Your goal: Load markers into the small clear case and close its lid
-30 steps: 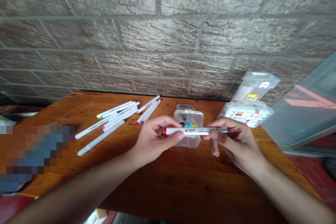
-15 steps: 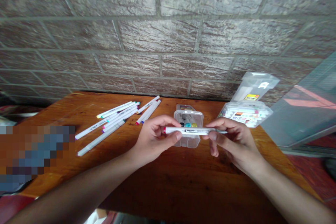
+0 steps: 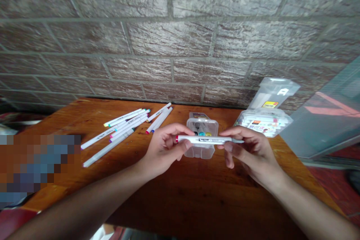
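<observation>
A white marker pen [image 3: 206, 140] with a red end lies level between my two hands, its printed label facing me. My left hand [image 3: 165, 146] pinches it near the red end with thumb and forefinger. At the other, greyish end, my right hand [image 3: 247, 150] is closed on it between thumb and fingers. Just behind the marker stands a small clear plastic case [image 3: 201, 152], partly hidden by it. Inside that case several markers with dark, blue and yellow ends [image 3: 208, 134] are visible.
Several loose white markers [image 3: 126, 123] lie on the wooden table [image 3: 174, 191] to the left. At the right, a clear case full of markers [image 3: 257, 122] sits before an upright clear box [image 3: 266, 93]. A brick wall [image 3: 188, 71] borders the table's back edge.
Almost nothing differs. The marker and both hands hold nearly the same place, with only a slight shift of the marker's tilt and the left fingertips.
</observation>
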Tool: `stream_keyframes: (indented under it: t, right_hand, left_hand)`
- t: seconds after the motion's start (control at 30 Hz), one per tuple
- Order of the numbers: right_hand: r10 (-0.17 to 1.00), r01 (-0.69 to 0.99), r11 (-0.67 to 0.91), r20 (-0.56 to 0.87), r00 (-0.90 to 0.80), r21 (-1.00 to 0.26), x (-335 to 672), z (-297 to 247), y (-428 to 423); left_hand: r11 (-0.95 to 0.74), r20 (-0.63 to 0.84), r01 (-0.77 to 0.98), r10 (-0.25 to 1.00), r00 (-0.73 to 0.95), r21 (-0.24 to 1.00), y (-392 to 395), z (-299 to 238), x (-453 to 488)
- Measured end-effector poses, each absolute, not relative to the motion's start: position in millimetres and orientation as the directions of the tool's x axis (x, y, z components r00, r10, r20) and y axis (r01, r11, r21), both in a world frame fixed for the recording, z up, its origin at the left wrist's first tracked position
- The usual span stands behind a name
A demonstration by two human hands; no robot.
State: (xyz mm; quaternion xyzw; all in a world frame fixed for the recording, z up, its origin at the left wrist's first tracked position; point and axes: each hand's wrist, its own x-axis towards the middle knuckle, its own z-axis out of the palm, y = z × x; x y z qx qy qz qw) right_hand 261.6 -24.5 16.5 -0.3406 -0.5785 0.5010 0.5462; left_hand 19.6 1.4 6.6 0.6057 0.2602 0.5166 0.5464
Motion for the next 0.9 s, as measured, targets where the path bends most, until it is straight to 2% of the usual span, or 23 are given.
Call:
stream_keyframes:
  t: [0.13,0.47,0.9]
  right_hand:
    - [0.941,-0.151,0.269,0.293,-0.169,-0.951,261.2,15.6,-24.5]
    - [0.942,-0.147,0.267,0.29,-0.17,-0.953,261.2,15.6,-24.1]
    - [0.95,-0.147,0.238,0.261,-0.17,-0.96,262.8,15.0,-23.9]
  left_hand:
    - [-0.216,0.338,-0.336,0.868,0.363,0.917,3.1,-1.2,15.5]
    - [-0.174,0.337,-0.405,0.864,0.375,0.898,3.3,-0.7,16.1]
    - [-0.102,0.262,-0.398,0.891,0.371,0.912,1.1,3.7,16.1]
